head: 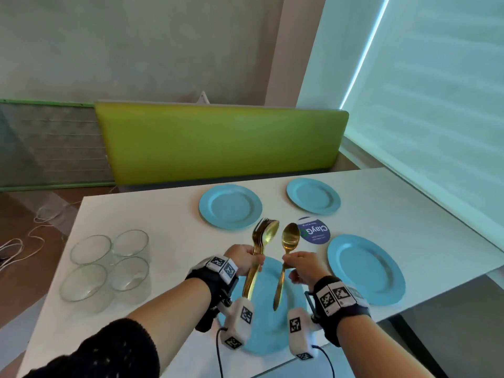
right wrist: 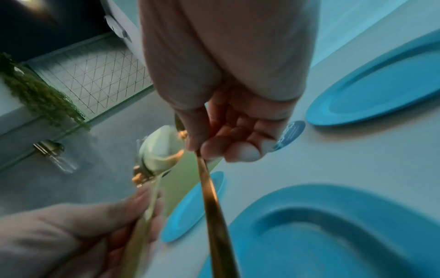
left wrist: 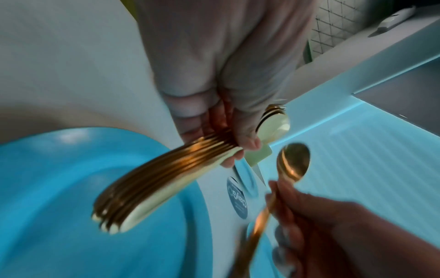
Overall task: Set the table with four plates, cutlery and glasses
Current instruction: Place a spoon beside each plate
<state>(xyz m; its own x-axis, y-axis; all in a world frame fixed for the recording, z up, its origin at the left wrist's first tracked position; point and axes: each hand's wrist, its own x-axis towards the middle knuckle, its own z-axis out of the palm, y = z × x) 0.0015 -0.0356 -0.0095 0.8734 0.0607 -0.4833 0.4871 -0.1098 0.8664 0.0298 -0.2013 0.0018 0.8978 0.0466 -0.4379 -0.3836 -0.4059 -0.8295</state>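
Note:
My left hand [head: 249, 259] grips a bundle of gold cutlery [head: 263, 236], forks and spoons stacked, heads up, above the near blue plate [head: 268, 332]. Its handles [left wrist: 147, 180] fan out over that plate in the left wrist view. My right hand [head: 298, 266] pinches a single gold spoon [head: 290, 238] by its neck, bowl up, handle [right wrist: 214, 203] hanging over the near plate [right wrist: 333, 235]. Three more blue plates lie on the white table [head: 152, 214]: far left [head: 230, 207], far right [head: 313, 196], near right [head: 365, 268]. Several clear glasses [head: 107, 261] stand grouped at the left.
A round blue sticker [head: 316, 231] marks the table's middle. A green padded bench back [head: 218, 143] runs along the far side. Cables [head: 24, 241] lie on the floor at the left. The table's right edge meets a window blind [head: 436, 105].

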